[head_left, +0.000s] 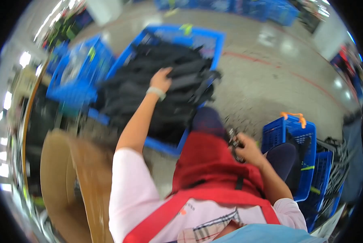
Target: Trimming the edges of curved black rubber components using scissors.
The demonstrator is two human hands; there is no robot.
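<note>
My left hand point(162, 80), with a pale band at its wrist, reaches out over a heap of black fabric pieces point(128, 95) and seems to touch the top of it. Motion blur smears its fingers, so their grip is unclear. The heap fills a large blue plastic crate point(219, 44) in front of me. Above my lap, beside the red apron point(203, 156), my right hand point(248, 150) is closed around a small dark metal tool point(232, 139). Blur and my fingers hide the tool's exact kind.
Another blue crate point(78, 75) with pale plastic in it stands to the left. Close on my left is a curved brown panel point(57, 170). At right are a blue basket point(274, 131) with orange handles and a bundle of dark strips point(337, 162). Dark scraps litter the floor.
</note>
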